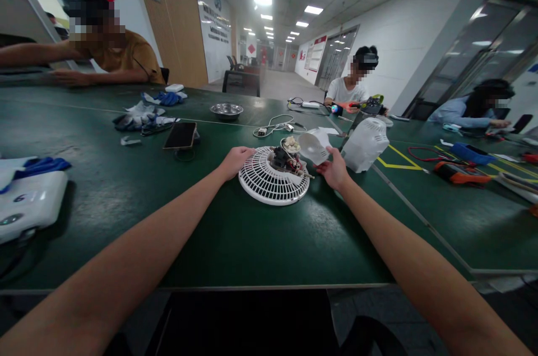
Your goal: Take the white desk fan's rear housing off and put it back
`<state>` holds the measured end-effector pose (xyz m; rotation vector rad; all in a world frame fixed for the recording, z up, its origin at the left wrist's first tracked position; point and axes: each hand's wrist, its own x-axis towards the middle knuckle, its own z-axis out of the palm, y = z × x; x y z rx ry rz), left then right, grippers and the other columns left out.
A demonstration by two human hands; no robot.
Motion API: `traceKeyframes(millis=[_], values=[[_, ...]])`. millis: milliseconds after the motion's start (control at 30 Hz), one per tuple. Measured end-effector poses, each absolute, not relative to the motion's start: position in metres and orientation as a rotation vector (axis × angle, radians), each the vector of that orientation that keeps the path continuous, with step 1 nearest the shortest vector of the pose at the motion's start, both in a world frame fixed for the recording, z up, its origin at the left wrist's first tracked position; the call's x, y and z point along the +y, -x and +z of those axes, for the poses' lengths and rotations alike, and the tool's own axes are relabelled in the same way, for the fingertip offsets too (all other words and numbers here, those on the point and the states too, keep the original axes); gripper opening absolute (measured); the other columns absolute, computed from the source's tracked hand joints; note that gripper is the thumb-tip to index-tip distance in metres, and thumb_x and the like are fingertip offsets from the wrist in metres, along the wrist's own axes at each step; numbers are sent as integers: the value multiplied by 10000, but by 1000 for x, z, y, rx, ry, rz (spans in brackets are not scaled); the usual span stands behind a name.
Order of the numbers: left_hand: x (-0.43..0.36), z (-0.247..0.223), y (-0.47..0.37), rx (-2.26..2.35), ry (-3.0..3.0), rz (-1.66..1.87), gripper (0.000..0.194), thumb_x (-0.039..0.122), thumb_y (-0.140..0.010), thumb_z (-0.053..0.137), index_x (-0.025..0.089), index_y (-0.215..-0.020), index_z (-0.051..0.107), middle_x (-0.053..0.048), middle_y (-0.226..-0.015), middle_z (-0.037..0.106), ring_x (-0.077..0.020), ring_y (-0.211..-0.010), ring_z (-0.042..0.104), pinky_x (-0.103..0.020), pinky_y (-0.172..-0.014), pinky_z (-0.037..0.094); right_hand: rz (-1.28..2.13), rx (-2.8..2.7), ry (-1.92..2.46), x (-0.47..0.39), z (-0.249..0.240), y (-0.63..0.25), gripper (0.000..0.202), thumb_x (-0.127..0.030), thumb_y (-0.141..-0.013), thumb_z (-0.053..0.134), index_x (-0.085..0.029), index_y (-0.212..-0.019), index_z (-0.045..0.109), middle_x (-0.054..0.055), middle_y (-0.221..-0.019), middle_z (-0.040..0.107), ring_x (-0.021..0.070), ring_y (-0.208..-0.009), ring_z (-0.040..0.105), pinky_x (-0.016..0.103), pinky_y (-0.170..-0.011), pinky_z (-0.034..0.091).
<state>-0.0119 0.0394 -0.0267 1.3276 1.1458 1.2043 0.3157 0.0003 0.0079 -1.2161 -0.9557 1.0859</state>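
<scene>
A round white fan grille (273, 190) lies on the green table, with a dark motor and wiring (284, 160) on top of it. My left hand (237, 162) grips the grille's left edge. At the right, my right hand (334, 170) holds a white rounded plastic cover (313, 147), tilted beside the motor. Its fingertips are partly hidden behind the cover. A larger white vented housing (367, 144) stands just beyond my right hand. A white cable with connectors (275, 127) lies behind the grille.
A metal bowl (226, 111), a phone (180, 135) and gloves (140, 118) are on the table (269, 249) behind and left. A white device (33, 199) sits far left, an orange multimeter (460, 172) right. Three people sit around the table.
</scene>
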Motion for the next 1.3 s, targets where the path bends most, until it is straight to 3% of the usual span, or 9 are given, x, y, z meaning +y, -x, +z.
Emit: traceKeyframes(millis=[133, 267, 433, 567, 700, 867, 1000, 1133, 1300], values=[[40, -28, 14, 1214, -1448, 1191, 293, 420, -840, 677, 151, -930, 748, -77, -886, 760, -220, -797, 705, -327, -718, 534, 1284, -896, 920, -18, 19, -292, 440, -589, -778, 581, -258, -1064, 538, 27, -863, 688, 194, -749, 671, 272, -567, 517], [39, -27, 15, 1280, -1608, 1144, 347, 449, -872, 612, 151, -990, 748, -79, -926, 764, -234, -839, 703, -333, -745, 522, 1013, -1077, 796, -35, 22, -268, 538, -510, -736, 715, -339, -1183, 469, -18, -995, 665, 181, -796, 648, 285, -601, 530], [31, -18, 14, 1360, -1780, 1147, 368, 448, -897, 581, 153, -1035, 752, -103, -1017, 764, -269, -947, 697, -370, -873, 506, 647, -1628, 950, -48, 19, -260, 761, -434, -745, 773, -349, -1377, 359, 40, -1124, 652, 254, -994, 624, 425, -822, 562], [15, -3, 12, 1400, -1929, 1239, 378, 404, -887, 623, 179, -1173, 722, -118, -1258, 703, -290, -1150, 647, -401, -1043, 446, 389, -1819, 1070, -49, 20, -265, 745, -439, -788, 723, -335, -1423, 349, 79, -1185, 626, 287, -1041, 608, 489, -872, 556], [-1, 12, 6, 1250, -2177, 1218, 496, 405, -921, 588, 199, -1371, 603, -110, -1505, 540, -297, -1407, 459, -460, -1153, 356, 337, -1862, 1091, -46, 21, -268, 732, -422, -815, 682, -326, -1454, 337, 78, -1181, 636, 291, -1031, 617, 515, -908, 542], [-12, 20, -1, 933, -2231, 1013, 774, 455, -838, 719, 200, -1514, 444, -146, -1446, 593, -339, -1323, 556, -481, -1135, 379, 362, -1894, 1094, -41, 18, -272, 795, -393, -796, 707, -308, -1488, 324, 93, -1279, 627, 313, -1120, 616, 538, -976, 511], [-15, 23, -2, 927, -2202, 1009, 919, 450, -723, 825, 189, -1510, 429, -174, -1422, 606, -363, -1306, 571, -492, -1125, 391, 432, -1907, 1061, -35, 14, -278, 810, -410, -796, 707, -283, -1499, 325, 95, -1339, 610, 305, -1153, 624, 527, -1017, 496], [-17, 27, -1, 920, -2203, 981, 900, 412, -694, 840, 185, -1474, 451, -188, -1397, 617, -366, -1295, 578, -509, -1107, 405, 508, -1917, 1055, -32, 14, -281, 791, -411, -776, 715, -251, -1473, 378, 102, -1294, 633, 295, -1096, 648, 486, -958, 531], [-17, 29, -1, 850, -2283, 1002, 711, 332, -702, 802, 171, -1350, 556, -179, -1333, 637, -358, -1236, 593, -505, -1056, 432, 458, -1995, 1023, -37, 20, -280, 788, -395, -720, 740, -249, -1433, 438, 102, -1265, 640, 303, -1045, 636, 481, -914, 535]])
